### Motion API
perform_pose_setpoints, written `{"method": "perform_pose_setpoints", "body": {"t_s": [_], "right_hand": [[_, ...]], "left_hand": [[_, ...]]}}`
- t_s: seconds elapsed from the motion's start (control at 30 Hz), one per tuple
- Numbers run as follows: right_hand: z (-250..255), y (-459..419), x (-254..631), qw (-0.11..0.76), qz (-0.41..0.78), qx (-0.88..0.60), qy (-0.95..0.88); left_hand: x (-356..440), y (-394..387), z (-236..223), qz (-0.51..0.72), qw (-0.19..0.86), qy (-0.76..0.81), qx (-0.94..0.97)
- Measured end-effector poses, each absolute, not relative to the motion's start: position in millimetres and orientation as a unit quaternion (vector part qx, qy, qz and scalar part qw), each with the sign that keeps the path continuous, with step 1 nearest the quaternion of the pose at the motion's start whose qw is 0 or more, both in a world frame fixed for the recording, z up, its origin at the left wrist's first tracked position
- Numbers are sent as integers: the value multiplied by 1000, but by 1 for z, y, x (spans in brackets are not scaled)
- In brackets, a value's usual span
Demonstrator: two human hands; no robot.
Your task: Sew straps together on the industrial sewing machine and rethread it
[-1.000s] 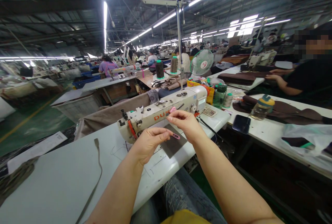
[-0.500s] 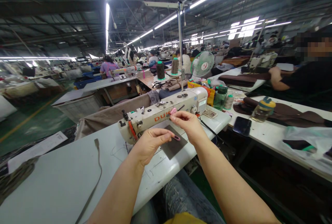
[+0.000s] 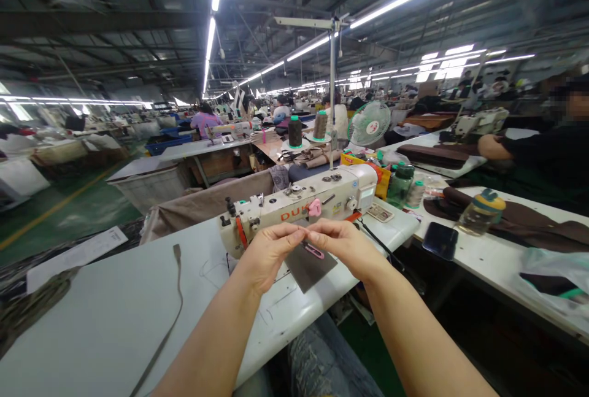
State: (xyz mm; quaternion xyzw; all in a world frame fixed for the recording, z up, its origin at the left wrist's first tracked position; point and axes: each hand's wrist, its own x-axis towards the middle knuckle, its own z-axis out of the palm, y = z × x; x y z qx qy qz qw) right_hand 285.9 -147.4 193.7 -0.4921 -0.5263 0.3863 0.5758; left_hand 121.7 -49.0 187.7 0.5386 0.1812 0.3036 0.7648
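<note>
My left hand [image 3: 269,254] and my right hand [image 3: 344,245] meet fingertip to fingertip in front of a white sewing machine [image 3: 301,202]. Both hands are closed in a pinch; what is between the fingers is too small to make out, perhaps a thread. Just below them a pink clip [image 3: 315,252] lies on a dark grey fabric piece [image 3: 309,265] on the white table [image 3: 101,317]. A second pink clip [image 3: 315,207] sits on the machine's front.
A grey strap [image 3: 172,299] lies on the table to the left. To the right are a dark phone [image 3: 440,240], a bottle [image 3: 478,211], brown fabric [image 3: 529,220] and a seated person's arm [image 3: 494,148]. Thread cones [image 3: 295,131] and a fan [image 3: 369,123] stand behind the machine.
My right hand came down from the machine's front and my left hand rose, so the fingertips now touch. The pink clip that my left fingers were at now lies on the fabric.
</note>
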Motion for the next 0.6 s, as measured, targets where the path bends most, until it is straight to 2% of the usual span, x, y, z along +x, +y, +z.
{"method": "perform_pose_setpoints", "body": {"t_s": [0.13,0.27,0.4,0.53,0.6], "right_hand": [[190,-143,282,580,415,-478,-514],[182,-138,281,595,359,-504,-514],[188,-139,277,560,172,-520,-622],[210,-140,277,460,-79,-504,-727],[221,-135,280,437,-148,-498,-734]], "left_hand": [[123,-50,190,310,744,182,564],[125,-50,192,315,733,193,572],[130,-44,194,408,676,208,577],[134,-34,203,494,503,228,672],[136,-31,209,495,439,227,714]]}}
